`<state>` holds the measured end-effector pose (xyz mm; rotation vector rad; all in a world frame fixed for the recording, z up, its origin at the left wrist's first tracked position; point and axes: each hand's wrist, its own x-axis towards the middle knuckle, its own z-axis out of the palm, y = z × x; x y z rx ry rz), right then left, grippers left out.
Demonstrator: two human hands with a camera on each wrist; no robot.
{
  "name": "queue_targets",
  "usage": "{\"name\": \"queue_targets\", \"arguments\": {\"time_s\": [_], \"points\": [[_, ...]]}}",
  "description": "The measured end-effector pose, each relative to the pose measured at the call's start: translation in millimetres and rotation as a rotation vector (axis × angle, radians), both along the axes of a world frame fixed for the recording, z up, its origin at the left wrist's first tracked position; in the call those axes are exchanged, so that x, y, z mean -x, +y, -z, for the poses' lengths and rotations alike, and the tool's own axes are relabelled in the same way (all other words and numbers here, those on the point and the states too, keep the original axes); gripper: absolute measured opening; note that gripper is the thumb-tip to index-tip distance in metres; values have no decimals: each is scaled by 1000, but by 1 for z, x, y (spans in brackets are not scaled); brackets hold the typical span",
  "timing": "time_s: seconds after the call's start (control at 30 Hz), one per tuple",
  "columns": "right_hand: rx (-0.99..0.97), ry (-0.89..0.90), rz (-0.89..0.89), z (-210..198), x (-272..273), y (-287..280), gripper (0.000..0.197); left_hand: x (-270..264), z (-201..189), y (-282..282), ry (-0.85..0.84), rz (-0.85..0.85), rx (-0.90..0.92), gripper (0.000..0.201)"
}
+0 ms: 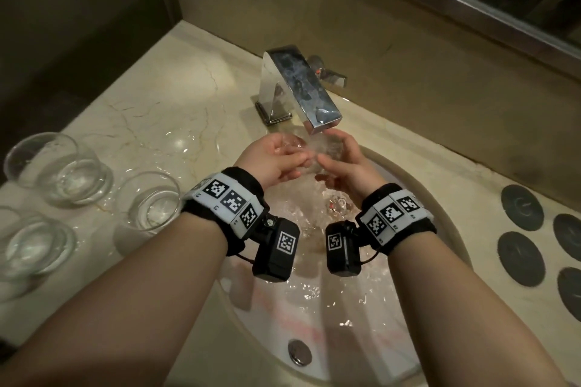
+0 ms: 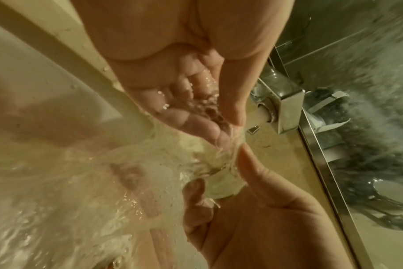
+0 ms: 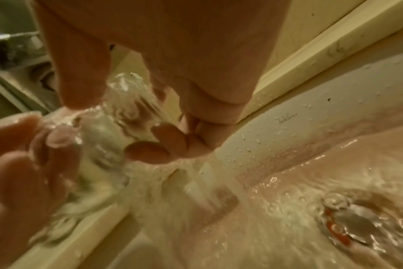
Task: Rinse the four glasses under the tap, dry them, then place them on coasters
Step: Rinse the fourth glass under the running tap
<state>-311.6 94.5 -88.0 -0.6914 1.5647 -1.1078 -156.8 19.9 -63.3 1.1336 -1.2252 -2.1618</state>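
Observation:
A clear glass (image 1: 325,149) is held under the chrome tap (image 1: 301,88), and water runs over it into the sink (image 1: 440,207). My right hand (image 1: 333,163) grips the glass (image 3: 104,131) with the thumb on one side and the fingers curled round the other. My left hand (image 1: 298,157) has its fingers curled at the other end of the glass (image 2: 219,182), with water pooling in the cupped palm. In the left wrist view the left hand (image 2: 223,131) meets the glass just above the right hand (image 2: 253,218). The right hand (image 3: 115,127) fills the top of its wrist view.
Three more clear glasses (image 1: 59,166) (image 1: 151,201) (image 1: 34,245) stand on the wet marble counter (image 1: 141,104) left of the sink. Several dark round coasters (image 1: 522,207) lie on the counter to the right. A metal drain plug (image 1: 300,352) sits in the basin's near side. A mirror edge runs behind the tap.

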Motion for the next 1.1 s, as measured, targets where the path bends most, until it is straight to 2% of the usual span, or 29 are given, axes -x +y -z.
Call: {"name": "queue_targets", "arguments": {"time_s": [0.13,0.23,0.37,0.43,0.53,0.67,0.73,0.83,0.9,0.97,1.1], "points": [[-74,90,72,-3,-6,-5,49,0,1,-2,-1,-12,-33,34],[-158,151,110,-6,-10,-11,50,0,-2,0,8,-13,-51,21],[-120,8,112,-8,-12,-6,50,1,-3,2,-3,-46,-49,15],[-89,-52,100,-7,-11,-1,57,0,-1,1,14,-75,-69,13],[-25,-58,69,-7,-11,2,65,-1,-1,2,54,-113,-101,11],[-31,-59,124,-4,-13,-3,67,-2,-3,2,62,-96,-109,17],[-92,-3,173,-4,-15,-7,67,-3,-3,2,71,-92,-119,18],[-201,185,213,-9,-21,-12,58,-1,-1,3,82,-93,-132,13],[-231,237,210,-9,-24,-13,75,-1,-1,3,87,-89,-127,11],[-202,208,186,-6,-26,-12,87,-1,0,3,56,-89,-102,10],[-100,15,177,1,-26,-3,69,-5,-1,2,42,-117,-80,7]]}}
